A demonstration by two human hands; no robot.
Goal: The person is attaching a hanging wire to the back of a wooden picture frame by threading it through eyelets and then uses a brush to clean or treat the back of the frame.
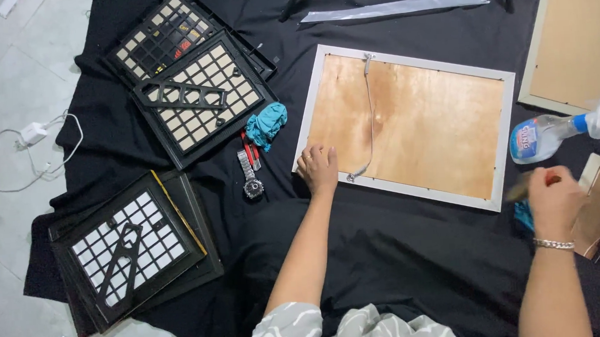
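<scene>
Left hand [318, 169] is resting fingers-spread and empty on the lower-left corner of the frame [408, 121], which is lying face down on the black cloth [402, 252], wood back up. Right hand [553, 198] is closing around a small brown tool [521, 188], blurred, just off the frame's right edge. Spray bottle [561, 132] is lying near it. Watch [250, 176] and teal rag [267, 124] are sitting left of the frame.

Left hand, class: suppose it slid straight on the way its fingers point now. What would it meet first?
The left hand rests at the near left corner of the white picture frame, fingers pointing up the picture. Going straight on, it would likely meet the frame's white edge first, then the brown backing board. Depth is hard to judge.
</scene>
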